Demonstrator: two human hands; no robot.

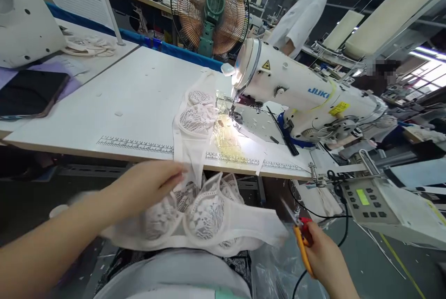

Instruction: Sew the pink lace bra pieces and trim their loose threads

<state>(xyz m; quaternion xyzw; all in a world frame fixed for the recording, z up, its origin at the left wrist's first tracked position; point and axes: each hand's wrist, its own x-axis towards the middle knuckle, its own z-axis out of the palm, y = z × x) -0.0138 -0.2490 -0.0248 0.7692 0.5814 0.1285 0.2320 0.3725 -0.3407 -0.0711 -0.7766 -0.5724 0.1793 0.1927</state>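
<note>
My left hand (158, 180) reaches in from the left, its fingers pressed together on the white fabric at the table's front edge. From there a white lace bra piece (197, 120) runs up over the tabletop toward the sewing machine's needle. Below the edge, more white lace bra pieces (205, 215) lie in a heap across my lap, with one band stretching to the right. My right hand (324, 252) grips scissors (301, 245) with orange and red handles, beside the end of that band. The scissors' blades point up and left and are blurred.
A white JUKI sewing machine (299, 83) stands with its lamp lit. Beside it lies a black tool (284, 132). A control box (371, 199) hangs at the right. A fan (211, 9) stands behind the table (139, 90); a phone (33, 92) lies left. A person (299, 18) is behind the machine.
</note>
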